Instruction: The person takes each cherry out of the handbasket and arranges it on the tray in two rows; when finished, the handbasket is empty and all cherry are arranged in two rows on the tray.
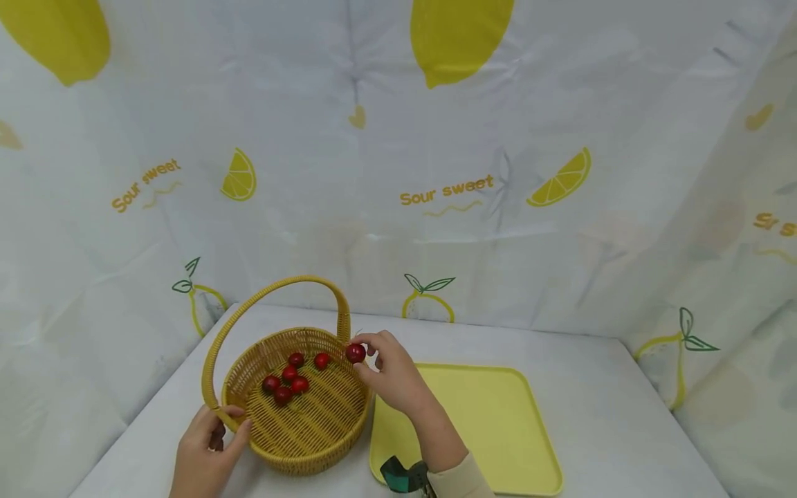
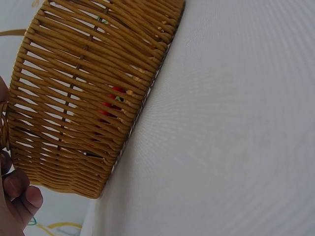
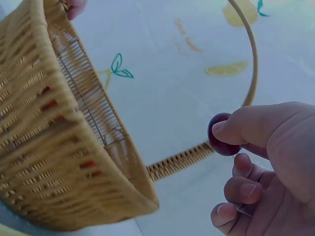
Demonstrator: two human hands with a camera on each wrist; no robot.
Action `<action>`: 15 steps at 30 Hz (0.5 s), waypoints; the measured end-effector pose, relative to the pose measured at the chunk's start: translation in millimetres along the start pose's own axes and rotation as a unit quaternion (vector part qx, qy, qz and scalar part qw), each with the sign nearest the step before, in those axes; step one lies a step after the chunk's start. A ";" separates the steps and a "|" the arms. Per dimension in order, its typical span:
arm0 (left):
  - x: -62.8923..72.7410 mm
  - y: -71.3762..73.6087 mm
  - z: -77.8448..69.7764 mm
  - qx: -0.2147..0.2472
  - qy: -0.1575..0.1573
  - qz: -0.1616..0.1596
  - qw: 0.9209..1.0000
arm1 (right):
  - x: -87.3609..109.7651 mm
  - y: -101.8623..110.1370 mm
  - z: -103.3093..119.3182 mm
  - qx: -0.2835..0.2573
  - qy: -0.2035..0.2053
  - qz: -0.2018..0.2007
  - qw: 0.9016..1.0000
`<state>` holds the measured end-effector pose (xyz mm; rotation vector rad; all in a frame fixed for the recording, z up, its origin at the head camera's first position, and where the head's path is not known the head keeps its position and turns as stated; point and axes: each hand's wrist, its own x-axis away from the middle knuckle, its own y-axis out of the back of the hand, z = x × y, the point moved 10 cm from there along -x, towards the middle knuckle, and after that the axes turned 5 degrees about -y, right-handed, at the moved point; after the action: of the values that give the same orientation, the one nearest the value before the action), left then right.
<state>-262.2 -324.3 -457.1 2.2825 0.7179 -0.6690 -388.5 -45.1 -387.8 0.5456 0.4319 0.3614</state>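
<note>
A round wicker basket [image 1: 311,432] with a tall arched handle [image 1: 277,285] stands on the table. Several dark red cherries [image 1: 289,374] lie together on its woven bottom, toward the far left side. At the basket's near left, my left hand [image 1: 208,446] grips the rim by the foot of the handle. Above the right rim, my right hand [image 1: 395,377] pinches one cherry [image 3: 224,135] between thumb and fingers, apart from the others. The right wrist view shows its other fingers [image 3: 243,191] loosely curled. Through the weave in the left wrist view, bits of red fruit [image 2: 110,101] show.
A yellow rectangular tray [image 1: 492,415] lies right of the basket, partly beneath the right forearm. White cloth [image 1: 591,387] covers the table. Behind it and at both sides hangs a lemon-printed curtain [image 1: 349,207].
</note>
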 end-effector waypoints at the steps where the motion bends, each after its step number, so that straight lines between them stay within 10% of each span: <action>1: 0.1 0.6 0.5 -0.002 0.004 0.000 1.000 | -0.6 3.1 -3.3 -0.004 -0.002 -0.006 1.000; 15: -0.4 -0.7 0.5 -0.014 0.023 0.011 1.000 | -3.9 41.3 -55.3 -0.044 -0.058 -0.058 0.996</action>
<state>-263.1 -324.3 -457.6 2.2831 0.7189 -0.5939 -427.3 9.2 -405.9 0.4513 0.3316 0.2346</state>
